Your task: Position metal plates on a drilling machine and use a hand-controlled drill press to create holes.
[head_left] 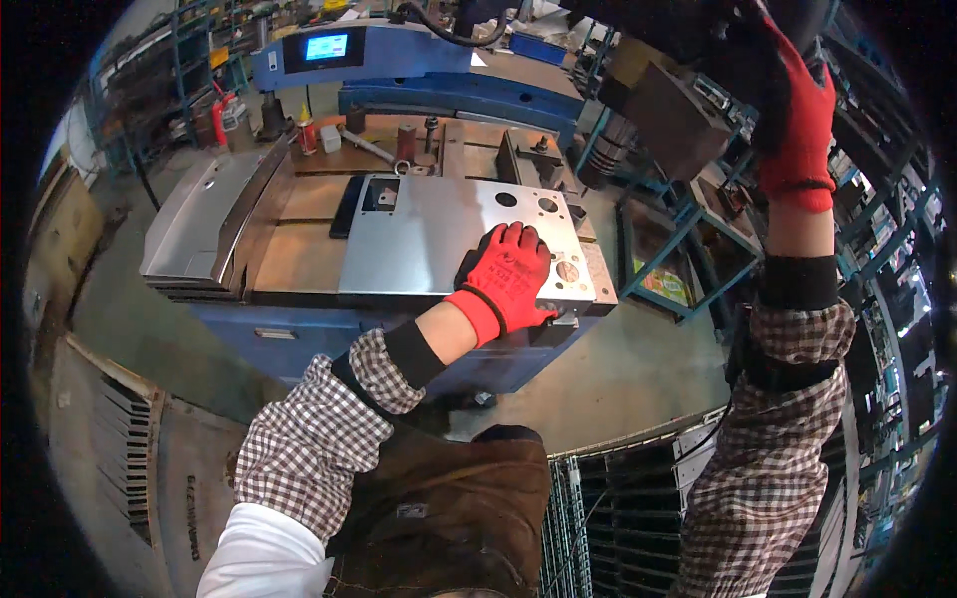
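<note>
A flat grey sheet-metal panel (419,234) with a square cutout and several round holes lies on the machine table. On its near right part rests my left hand (508,274) in a red glove, palm down, fingers stretched over the metal and thumb by the near edge. My right hand (800,120), also red-gloved, is raised high at the upper right, beside a dark machine part (698,40). One finger points upward there. Shadow hides most of the fingers' far side, so whether they hold anything cannot be made out.
Bent sheet-metal pieces (204,219) are stacked at the table's left. Behind the panel are a wrench (369,146), a small bottle (306,135) and a rusty cylinder (406,143). A blue beam with a lit screen (327,47) spans the back. A blue-framed rack (688,239) stands at right.
</note>
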A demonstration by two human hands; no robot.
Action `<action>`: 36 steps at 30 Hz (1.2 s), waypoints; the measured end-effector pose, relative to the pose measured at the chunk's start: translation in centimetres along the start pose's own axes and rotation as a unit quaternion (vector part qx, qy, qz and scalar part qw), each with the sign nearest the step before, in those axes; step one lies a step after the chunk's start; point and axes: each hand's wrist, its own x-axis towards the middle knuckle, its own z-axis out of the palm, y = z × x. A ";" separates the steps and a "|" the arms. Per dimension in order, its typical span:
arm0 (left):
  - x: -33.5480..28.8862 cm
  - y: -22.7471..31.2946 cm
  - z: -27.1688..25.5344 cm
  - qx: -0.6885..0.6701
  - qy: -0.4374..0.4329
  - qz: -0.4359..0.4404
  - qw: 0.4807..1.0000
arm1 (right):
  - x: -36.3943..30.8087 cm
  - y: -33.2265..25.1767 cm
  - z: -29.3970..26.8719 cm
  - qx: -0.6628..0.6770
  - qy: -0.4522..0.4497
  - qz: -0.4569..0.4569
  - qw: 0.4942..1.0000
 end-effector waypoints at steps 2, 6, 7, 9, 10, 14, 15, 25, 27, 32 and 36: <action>0.0 -0.3 -0.2 -0.012 0.013 -0.001 1.000 | 0.1 1.0 -1.1 -0.137 -0.041 -0.109 0.984; 0.1 -0.6 0.1 -0.039 0.031 0.005 0.999 | 1.3 0.4 -1.6 -0.027 -0.076 -0.040 0.996; 0.0 -0.6 0.1 -0.043 0.029 0.004 0.999 | 1.7 0.0 -1.1 0.049 -0.066 0.014 0.996; 0.0 -0.7 0.2 -0.036 0.012 -0.001 0.999 | 1.9 -1.1 -0.3 0.179 -0.041 0.100 0.978; 0.0 -0.6 0.2 -0.032 0.005 -0.003 0.999 | 2.0 -1.6 0.0 0.217 -0.031 0.126 0.968; -0.2 -0.6 0.7 -0.036 0.009 -0.005 0.999 | 1.2 -2.8 0.7 0.325 0.012 0.207 0.923; -0.2 -0.6 0.8 -0.036 0.010 -0.007 0.999 | 0.8 -3.1 0.9 0.345 0.021 0.222 0.912; -0.1 -0.4 0.5 -0.026 -0.021 -0.012 0.999 | -5.7 -5.2 2.8 0.269 0.058 0.205 0.939; -0.2 -0.4 0.7 -0.022 -0.011 -0.007 1.000 | -7.0 -4.3 2.1 0.009 -0.004 0.094 0.996; -0.3 -0.4 0.8 -0.018 -0.017 -0.005 1.000 | -8.1 -4.5 3.4 0.145 0.044 0.150 0.977; -0.4 -0.6 1.2 -0.009 -0.001 -0.002 1.000 | -7.6 -3.8 3.3 -0.059 0.033 0.045 0.997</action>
